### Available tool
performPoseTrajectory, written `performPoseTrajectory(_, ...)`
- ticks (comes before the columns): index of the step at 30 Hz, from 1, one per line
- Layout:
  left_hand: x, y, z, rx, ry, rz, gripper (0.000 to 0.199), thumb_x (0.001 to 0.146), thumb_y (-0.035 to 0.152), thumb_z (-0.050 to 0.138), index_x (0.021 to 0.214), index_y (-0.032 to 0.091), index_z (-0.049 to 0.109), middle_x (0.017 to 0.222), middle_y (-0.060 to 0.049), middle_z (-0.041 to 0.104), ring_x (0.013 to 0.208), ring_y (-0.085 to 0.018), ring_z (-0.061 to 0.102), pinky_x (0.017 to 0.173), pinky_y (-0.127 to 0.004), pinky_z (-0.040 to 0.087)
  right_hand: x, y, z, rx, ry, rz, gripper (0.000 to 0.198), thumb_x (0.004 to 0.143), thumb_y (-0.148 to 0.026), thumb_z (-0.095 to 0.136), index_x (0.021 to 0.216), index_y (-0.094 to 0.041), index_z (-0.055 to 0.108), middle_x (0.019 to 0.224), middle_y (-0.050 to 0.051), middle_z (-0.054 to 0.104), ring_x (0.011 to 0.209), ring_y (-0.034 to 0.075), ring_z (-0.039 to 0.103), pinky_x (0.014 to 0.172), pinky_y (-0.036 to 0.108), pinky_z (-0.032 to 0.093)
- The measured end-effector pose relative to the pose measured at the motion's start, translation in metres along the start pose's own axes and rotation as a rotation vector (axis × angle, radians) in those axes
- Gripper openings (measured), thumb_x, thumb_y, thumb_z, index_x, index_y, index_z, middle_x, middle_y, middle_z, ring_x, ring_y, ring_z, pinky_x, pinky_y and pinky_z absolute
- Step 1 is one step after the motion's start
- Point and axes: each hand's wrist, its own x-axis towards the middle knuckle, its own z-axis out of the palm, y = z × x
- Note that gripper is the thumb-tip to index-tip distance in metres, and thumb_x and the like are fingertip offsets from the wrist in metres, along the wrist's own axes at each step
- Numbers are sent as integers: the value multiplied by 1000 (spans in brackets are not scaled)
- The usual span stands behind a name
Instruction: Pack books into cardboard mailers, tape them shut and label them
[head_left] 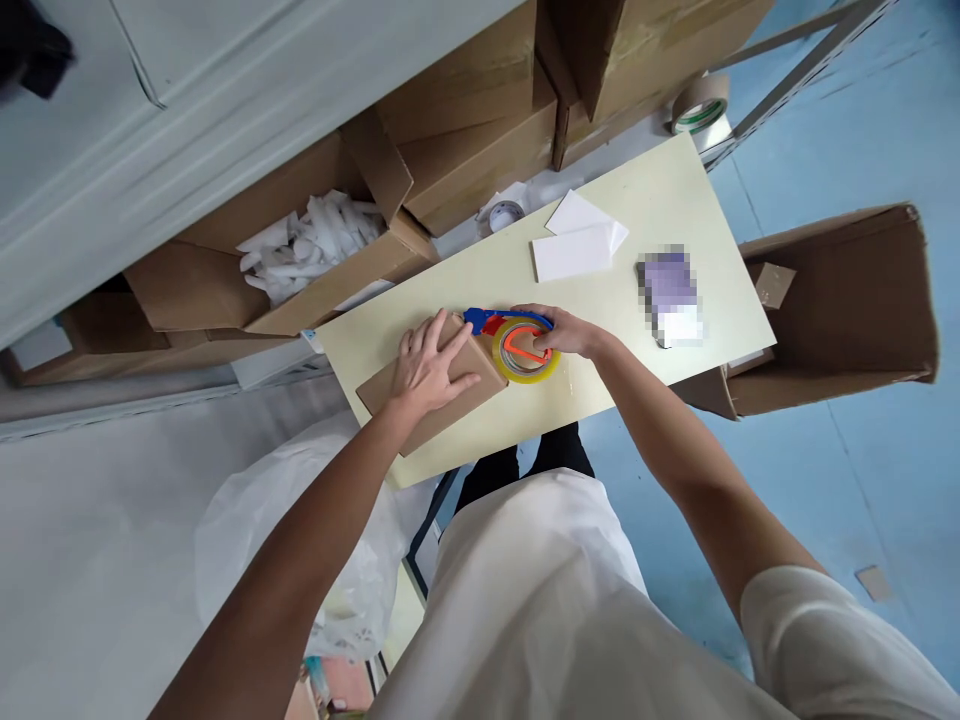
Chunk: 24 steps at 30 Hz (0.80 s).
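Note:
A closed brown cardboard box (457, 400) lies at an angle on the left part of the pale table (600, 290). My left hand (427, 372) rests on top of it with the fingers spread. In my right hand (568, 332) is a blue and orange tape dispenser (517, 345) carrying a roll of yellowish clear tape. The dispenser's blue head is at the far right end of the box. Whether tape sticks to the cardboard there, I cannot tell.
White papers (574, 250) and a blurred purple item (667, 290) lie on the table. Behind it, an open carton (225, 285) holds white rolled pieces beside a tape roll (506, 214). Another open carton (847, 320) stands right, and a plastic bag (262, 510) left.

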Motion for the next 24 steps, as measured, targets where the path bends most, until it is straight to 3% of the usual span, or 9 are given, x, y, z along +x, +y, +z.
performPoseTrajectory(6,2,6,-2,-6,-44,-90,74,78,64,49,143,35,31,149,-14,26,123,-41,38,92,-53,32,-19,8,1,13,-16,7,75,60,-9,63,131,-29,49,117,3,63,106,26,59,95,46,50)
performPoseTrajectory(11,0,8,-3,5,-47,-121,74,79,65,46,144,35,29,146,-16,28,121,-42,38,90,-53,33,-71,37,1,4,-62,17,77,61,-12,65,134,-31,46,124,3,59,112,28,57,96,46,48)
performPoseTrajectory(15,0,14,-2,-4,-18,-142,74,80,65,44,144,34,27,145,-17,30,119,-42,40,88,-54,35,-117,73,28,124,-8,11,77,65,-18,66,136,-30,39,129,6,56,117,28,54,98,46,46)
performPoseTrajectory(17,0,16,2,-21,10,-189,74,80,64,43,145,32,25,145,-19,30,120,-42,40,87,-55,36,-125,82,48,157,94,9,78,66,-19,64,137,-29,36,129,6,56,116,27,55,98,45,46)
performPoseTrajectory(20,0,16,9,-84,61,-351,78,82,62,40,148,28,17,148,-23,24,122,-44,38,84,-59,39,-107,74,64,131,274,-7,79,65,-17,62,138,-28,35,129,7,55,115,26,55,99,43,45)
performPoseTrajectory(22,0,14,11,-134,69,-457,83,82,62,40,150,26,8,151,-24,14,125,-46,35,83,-61,39,-80,57,60,113,325,-30,79,64,-16,60,138,-27,35,128,7,56,114,25,55,98,42,45)
performPoseTrajectory(24,3,10,9,-135,60,-472,87,81,63,42,150,24,5,154,-23,4,131,-48,26,87,-64,35,-46,36,45,109,302,-57,78,63,-16,59,138,-25,37,125,7,57,111,25,56,98,42,46)
